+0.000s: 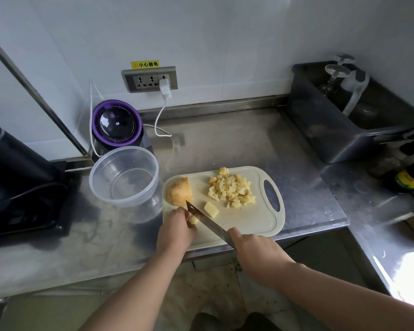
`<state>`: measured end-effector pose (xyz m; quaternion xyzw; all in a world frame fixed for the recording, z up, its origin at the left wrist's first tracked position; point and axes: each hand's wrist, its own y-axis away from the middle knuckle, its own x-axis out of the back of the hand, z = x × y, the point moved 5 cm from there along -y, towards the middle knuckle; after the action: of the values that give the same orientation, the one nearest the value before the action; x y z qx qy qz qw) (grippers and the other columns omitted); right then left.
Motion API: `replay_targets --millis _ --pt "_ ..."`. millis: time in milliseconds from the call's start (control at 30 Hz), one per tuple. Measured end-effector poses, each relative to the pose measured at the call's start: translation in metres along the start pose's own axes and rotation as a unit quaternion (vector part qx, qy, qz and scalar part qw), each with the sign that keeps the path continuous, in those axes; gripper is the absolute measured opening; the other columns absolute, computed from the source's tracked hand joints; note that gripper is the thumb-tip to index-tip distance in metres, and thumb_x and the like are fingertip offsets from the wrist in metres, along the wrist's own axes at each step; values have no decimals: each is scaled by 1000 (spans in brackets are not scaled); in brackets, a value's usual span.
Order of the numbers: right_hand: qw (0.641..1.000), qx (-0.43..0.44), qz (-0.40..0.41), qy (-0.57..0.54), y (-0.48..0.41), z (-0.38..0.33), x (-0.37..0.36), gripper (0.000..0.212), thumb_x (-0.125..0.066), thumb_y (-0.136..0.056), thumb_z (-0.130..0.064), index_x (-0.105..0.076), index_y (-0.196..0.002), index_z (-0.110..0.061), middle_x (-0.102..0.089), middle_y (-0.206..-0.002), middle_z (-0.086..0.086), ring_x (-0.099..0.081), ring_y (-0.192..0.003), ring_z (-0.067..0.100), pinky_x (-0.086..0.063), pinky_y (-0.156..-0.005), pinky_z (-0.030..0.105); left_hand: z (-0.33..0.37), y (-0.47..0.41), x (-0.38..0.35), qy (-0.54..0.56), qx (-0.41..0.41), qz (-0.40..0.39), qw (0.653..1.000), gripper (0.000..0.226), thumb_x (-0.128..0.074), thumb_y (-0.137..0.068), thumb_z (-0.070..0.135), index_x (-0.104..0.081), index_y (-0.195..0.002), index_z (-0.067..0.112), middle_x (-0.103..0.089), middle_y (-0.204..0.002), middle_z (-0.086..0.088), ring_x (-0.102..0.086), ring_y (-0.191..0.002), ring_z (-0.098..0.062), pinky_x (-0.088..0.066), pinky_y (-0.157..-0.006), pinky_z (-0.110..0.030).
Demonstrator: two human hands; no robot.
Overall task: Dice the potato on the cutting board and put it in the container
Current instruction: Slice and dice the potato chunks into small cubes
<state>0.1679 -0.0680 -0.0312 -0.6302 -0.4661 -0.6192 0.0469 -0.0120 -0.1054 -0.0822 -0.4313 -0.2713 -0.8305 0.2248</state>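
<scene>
We've got a stainless steel counter (225, 144), scuffed and reflective. It runs along the wall and turns down the right side. Directly on it: a pale cutting board (244, 218) at the front edge, handle slot to the right. A clear round container (151, 187) stands upright just beside the board's left end. Behind the container, a purple-ringed device (117, 123) sits near the wall, with a white cable (156, 130) looping over the steel next to it. Black appliance (22, 182) far left. Dark tub (325, 130) in the back right corner. Yellow-labelled bottle (411, 175) on the right leg, well apart from the board.
</scene>
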Motion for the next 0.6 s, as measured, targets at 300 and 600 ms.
replay_targets --millis 300,600 --pt "1000 -4 -3 4 0 -7 -2 40 -44 -98 -5 -32 -133 -22 -54 -86 3 -56 -73 18 -48 -64 31 -2 2 0 -18 4 10 1000 15 -62 -86 24 -62 -98 15 -61 -99 0 -60 -88 -19 -45 -68 -27" --pt "999 11 -25 33 -1 -17 -3 44 -45 -95 1 -31 -134 -14 -49 -79 2 -51 -66 16 -41 -55 26 -3 1 1 -29 20 17 999 16 -63 -87 27 -66 -99 17 -65 -99 0 -63 -92 -21 -43 -66 -28"
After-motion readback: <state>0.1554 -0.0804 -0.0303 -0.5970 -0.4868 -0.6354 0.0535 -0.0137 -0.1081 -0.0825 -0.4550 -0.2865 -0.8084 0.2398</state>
